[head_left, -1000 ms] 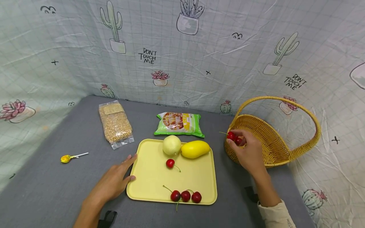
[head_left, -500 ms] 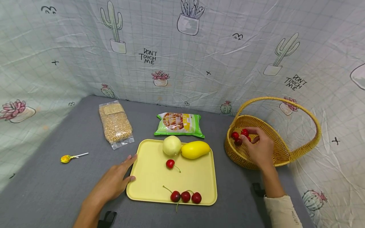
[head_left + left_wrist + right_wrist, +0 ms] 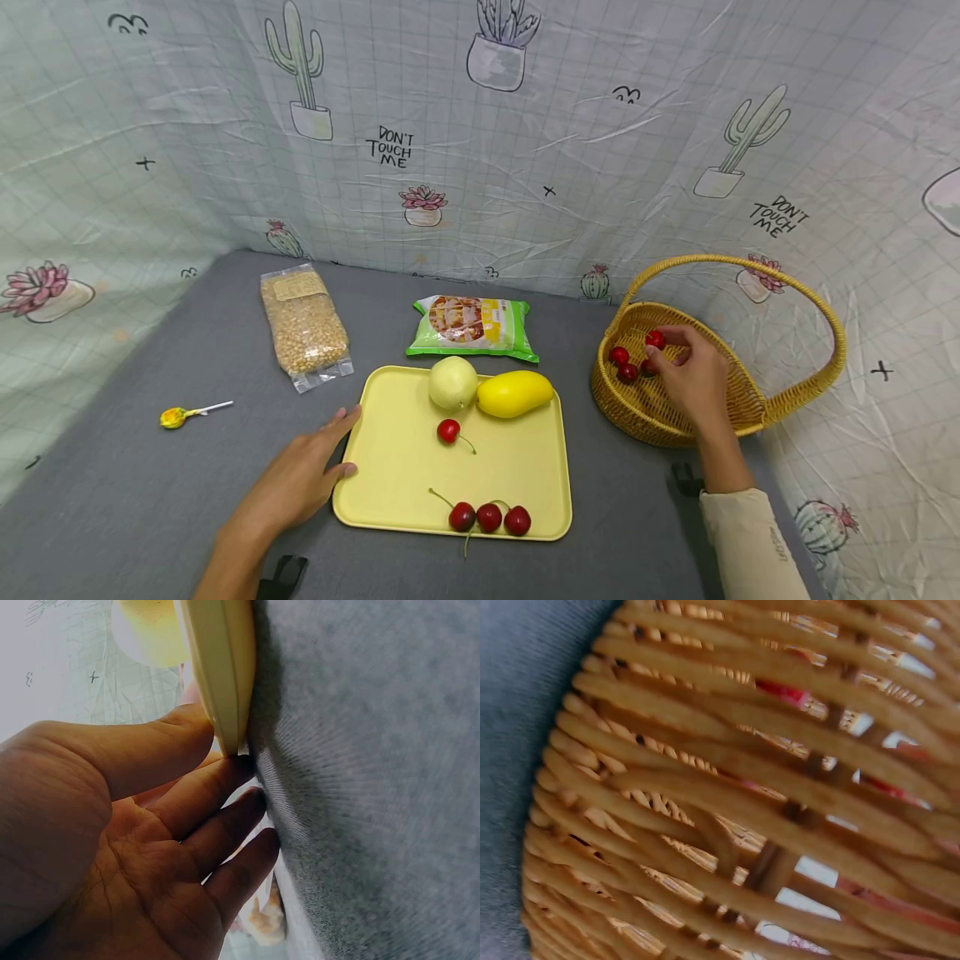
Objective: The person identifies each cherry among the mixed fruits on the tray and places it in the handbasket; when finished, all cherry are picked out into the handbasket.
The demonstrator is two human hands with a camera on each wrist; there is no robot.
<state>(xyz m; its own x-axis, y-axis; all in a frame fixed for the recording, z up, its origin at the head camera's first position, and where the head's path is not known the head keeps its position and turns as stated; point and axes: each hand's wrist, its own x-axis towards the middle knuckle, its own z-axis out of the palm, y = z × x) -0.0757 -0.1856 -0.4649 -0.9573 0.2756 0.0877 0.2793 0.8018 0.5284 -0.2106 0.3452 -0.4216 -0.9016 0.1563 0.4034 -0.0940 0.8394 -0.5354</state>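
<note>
My right hand [image 3: 697,377] reaches into the wicker basket [image 3: 675,429], thumb and fingertips pinching a red cherry [image 3: 655,338]. Below the fingertips is a second cherry [image 3: 648,367], partly hidden by the hand. Two more cherries [image 3: 618,356] lie by the basket's left wall. My left hand [image 3: 296,475] rests on the table, its fairly straight fingers and thumb touching the left edge of a yellow tray [image 3: 397,475]. In the left wrist view, the thumb lies against the tray's rim [image 3: 217,675]. Woven basket wall [image 3: 667,750] fills the right wrist view, hiding the right hand's grip.
On the tray are a pale round fruit [image 3: 452,382], a yellow mango [image 3: 514,393], one cherry [image 3: 448,431] near the middle and several cherries [image 3: 489,517] along the front rim. Behind stand a green snack packet [image 3: 472,325] and a bag of yellow kernels [image 3: 306,321]. A yellow flower [image 3: 173,417] lies left.
My right hand has moved right, from the basket's left rim to inside it, carrying a cherry. Cherries show on the basket floor that the hand covered before. The left hand stays put.
</note>
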